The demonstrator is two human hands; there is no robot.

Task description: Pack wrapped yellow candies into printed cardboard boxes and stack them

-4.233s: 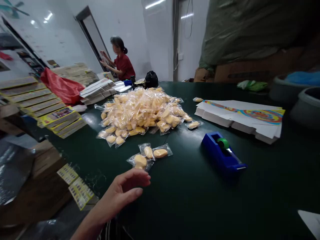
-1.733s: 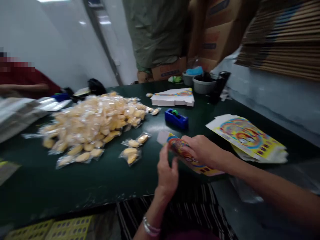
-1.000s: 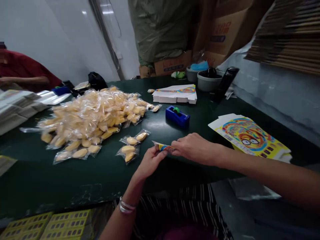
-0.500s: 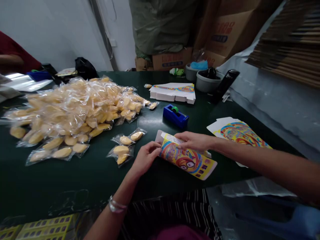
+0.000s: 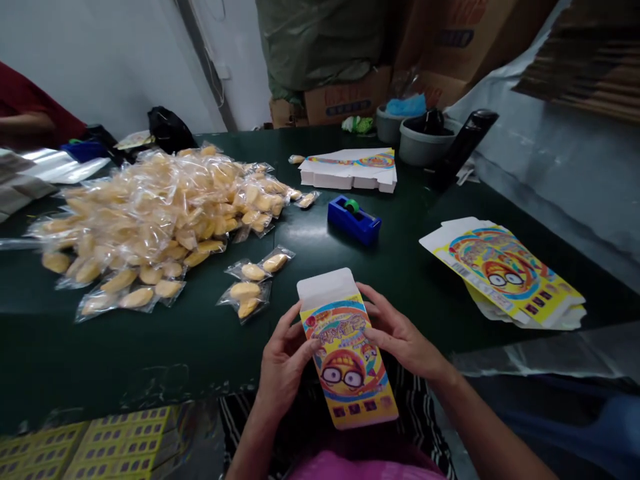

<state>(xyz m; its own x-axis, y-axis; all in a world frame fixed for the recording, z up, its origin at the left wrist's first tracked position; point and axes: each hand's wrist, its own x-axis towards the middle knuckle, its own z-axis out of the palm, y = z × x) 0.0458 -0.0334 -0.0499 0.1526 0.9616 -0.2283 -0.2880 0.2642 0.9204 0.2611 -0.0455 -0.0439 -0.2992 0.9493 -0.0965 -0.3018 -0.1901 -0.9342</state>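
Since half a second ago the yellow box (image 5: 350,380) has swung round and come in closer to the body: then slanted off to the right over the table, now nearly straight to the wearer, printed face up, pale flap at the far end, lower part over the lap. Both hands have shifted with it. Left hand (image 5: 283,363) half curled, thumb on the printed front, fingers behind the left edge, gripping. Right hand (image 5: 407,337), earlier laid across the top of the box, now has the right edge, thumb on the front, fingers partly spread near the flap, some hidden behind. Cannot tell how far the box is opened out. Right forearm has dropped lower, so the stack of printed cartons (image 5: 505,267) on the right, partly covered a moment ago, shows in full. Unmoved on the green table (image 5: 225,360): the small cluster of wrapped pieces (image 5: 245,290) just beyond the left hand, the big heap (image 5: 150,213) of the same behind it to the left, the blue tape dispenser (image 5: 353,223) beyond the box, and the white stack of cartons (image 5: 347,175) farther back. Another person's red sleeve (image 5: 37,100) remains at the left edge.
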